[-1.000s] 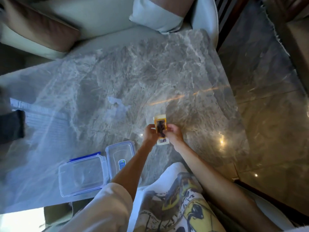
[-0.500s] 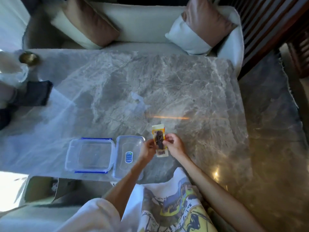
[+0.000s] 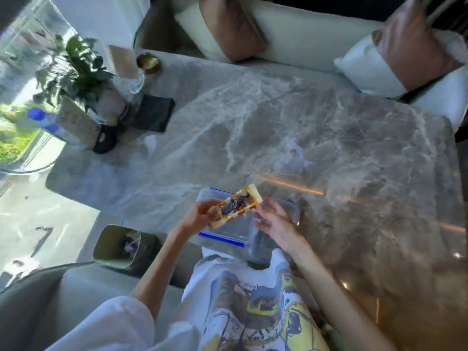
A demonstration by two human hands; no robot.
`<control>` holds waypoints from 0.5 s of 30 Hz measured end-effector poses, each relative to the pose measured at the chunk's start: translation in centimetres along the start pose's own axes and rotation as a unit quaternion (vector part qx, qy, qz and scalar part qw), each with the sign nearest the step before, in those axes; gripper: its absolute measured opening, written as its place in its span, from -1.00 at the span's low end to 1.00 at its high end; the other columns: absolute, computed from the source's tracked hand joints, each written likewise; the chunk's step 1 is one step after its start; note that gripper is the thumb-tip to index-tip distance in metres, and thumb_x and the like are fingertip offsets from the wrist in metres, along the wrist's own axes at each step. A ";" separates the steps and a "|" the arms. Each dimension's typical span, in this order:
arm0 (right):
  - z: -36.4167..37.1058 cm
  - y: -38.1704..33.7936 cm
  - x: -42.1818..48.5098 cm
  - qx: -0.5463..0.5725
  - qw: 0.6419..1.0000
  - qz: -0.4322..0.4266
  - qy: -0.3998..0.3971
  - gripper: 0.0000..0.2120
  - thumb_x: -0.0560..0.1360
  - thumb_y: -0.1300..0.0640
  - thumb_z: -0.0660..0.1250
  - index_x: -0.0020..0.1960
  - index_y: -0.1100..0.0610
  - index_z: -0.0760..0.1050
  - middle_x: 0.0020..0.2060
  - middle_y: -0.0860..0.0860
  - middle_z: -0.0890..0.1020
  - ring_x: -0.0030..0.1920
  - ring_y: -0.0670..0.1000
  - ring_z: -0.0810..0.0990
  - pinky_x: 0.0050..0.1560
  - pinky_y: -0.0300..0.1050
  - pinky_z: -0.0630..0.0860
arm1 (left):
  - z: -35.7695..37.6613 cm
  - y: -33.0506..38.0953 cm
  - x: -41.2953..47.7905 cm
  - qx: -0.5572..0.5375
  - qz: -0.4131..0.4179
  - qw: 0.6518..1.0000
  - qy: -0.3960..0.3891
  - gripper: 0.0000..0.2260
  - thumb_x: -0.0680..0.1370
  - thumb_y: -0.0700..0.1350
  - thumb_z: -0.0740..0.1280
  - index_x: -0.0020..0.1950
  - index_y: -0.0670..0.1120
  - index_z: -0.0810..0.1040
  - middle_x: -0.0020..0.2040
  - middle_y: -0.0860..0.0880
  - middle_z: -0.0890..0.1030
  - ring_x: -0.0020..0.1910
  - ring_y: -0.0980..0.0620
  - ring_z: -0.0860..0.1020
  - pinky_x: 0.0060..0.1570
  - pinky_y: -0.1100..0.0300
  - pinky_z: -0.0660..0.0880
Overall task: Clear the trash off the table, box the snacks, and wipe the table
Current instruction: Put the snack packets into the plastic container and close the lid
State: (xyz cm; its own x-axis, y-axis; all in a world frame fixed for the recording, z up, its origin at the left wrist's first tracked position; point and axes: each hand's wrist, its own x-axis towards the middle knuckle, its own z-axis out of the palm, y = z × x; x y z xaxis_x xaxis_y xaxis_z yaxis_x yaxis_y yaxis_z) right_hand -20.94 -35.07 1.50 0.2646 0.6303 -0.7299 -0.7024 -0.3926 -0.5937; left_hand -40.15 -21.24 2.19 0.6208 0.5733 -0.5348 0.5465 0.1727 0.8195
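Yellow snack pack (image 3: 236, 205) gripped in left hand (image 3: 200, 216); right hand (image 3: 274, 219) beside, fingers loose.

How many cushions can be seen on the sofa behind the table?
2. One brown cushion lies at the top centre, the other cushion at the top right, near the sofa's end. More may be out of view.

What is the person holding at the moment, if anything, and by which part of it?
A yellow-edged snack packet, above the clear container. The left hand grips its lower-left end; the right hand is open by the other end, contact unclear.
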 end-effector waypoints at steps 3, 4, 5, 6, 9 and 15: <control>2.5 1.2 0.5 -0.052 0.998 -0.028 0.029 -0.80 0.58 0.25 0.27 0.19 0.11 0.52 -0.24 -0.02 0.65 -0.26 -0.11 0.59 -0.25 -0.27 0.54 | -4.6 -1.4 0.8 0.074 0.014 0.997 -0.023 -0.63 0.41 -0.32 0.32 0.22 -0.26 0.57 -0.14 -0.05 0.55 -0.33 0.31 0.50 -0.27 0.32 0.44; 3.3 1.8 0.8 -0.079 0.996 -0.029 0.036 -0.80 0.59 0.27 0.25 0.19 0.16 0.52 -0.24 0.00 0.63 -0.27 -0.09 0.57 -0.26 -0.27 0.54 | -5.5 -1.6 1.2 0.088 0.020 0.995 -0.034 -0.61 0.38 -0.30 0.31 0.20 -0.22 0.59 -0.13 -0.05 0.55 -0.29 0.25 0.49 -0.23 0.25 0.42; 4.0 2.4 1.1 -0.103 0.993 -0.027 0.046 -0.78 0.60 0.31 0.23 0.21 0.21 0.51 -0.24 0.03 0.60 -0.25 -0.06 0.56 -0.24 -0.25 0.56 | -6.3 -1.8 1.6 0.102 0.026 0.994 -0.043 -0.62 0.39 -0.33 0.31 0.19 -0.18 0.61 -0.13 -0.06 0.55 -0.28 0.24 0.49 -0.21 0.22 0.41; 4.8 3.0 1.5 -0.123 0.990 -0.024 0.063 -0.77 0.59 0.33 0.22 0.22 0.25 0.50 -0.22 0.05 0.60 -0.23 -0.04 0.56 -0.20 -0.21 0.58 | -6.8 -2.1 2.1 0.119 0.028 0.991 -0.050 -0.63 0.42 -0.39 0.30 0.18 -0.14 0.62 -0.13 -0.06 0.56 -0.29 0.25 0.50 -0.21 0.21 0.41; 6.4 4.5 2.2 -0.149 0.979 -0.013 0.139 -0.76 0.59 0.35 0.22 0.24 0.28 0.49 -0.05 0.15 0.63 -0.10 0.03 0.60 0.04 -0.04 0.60 | -7.5 -2.2 3.2 0.175 -0.004 0.982 -0.068 -0.65 0.49 -0.42 0.28 0.21 -0.17 0.62 -0.14 -0.10 0.55 -0.22 0.03 0.48 -0.18 0.15 0.38; 7.1 5.1 1.9 -0.093 0.973 0.020 0.209 -0.71 0.65 -0.03 0.13 0.12 0.15 0.49 -0.01 0.14 0.65 -0.06 0.10 0.63 0.02 -0.04 0.60 | -5.4 -1.4 4.3 0.300 -0.010 0.950 -0.088 -0.66 0.56 -0.28 0.24 0.27 -0.05 0.60 0.05 -0.13 0.65 -0.01 -0.10 0.61 -0.13 0.24 0.41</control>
State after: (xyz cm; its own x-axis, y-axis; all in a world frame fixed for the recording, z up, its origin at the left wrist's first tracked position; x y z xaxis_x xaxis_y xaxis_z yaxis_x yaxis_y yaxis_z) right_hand -28.65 -31.12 -0.53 0.5126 0.2995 -0.8047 -0.5956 -0.5510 -0.5845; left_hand -41.24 -14.71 -0.15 0.6629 0.4221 -0.6183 0.7479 -0.3356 0.5728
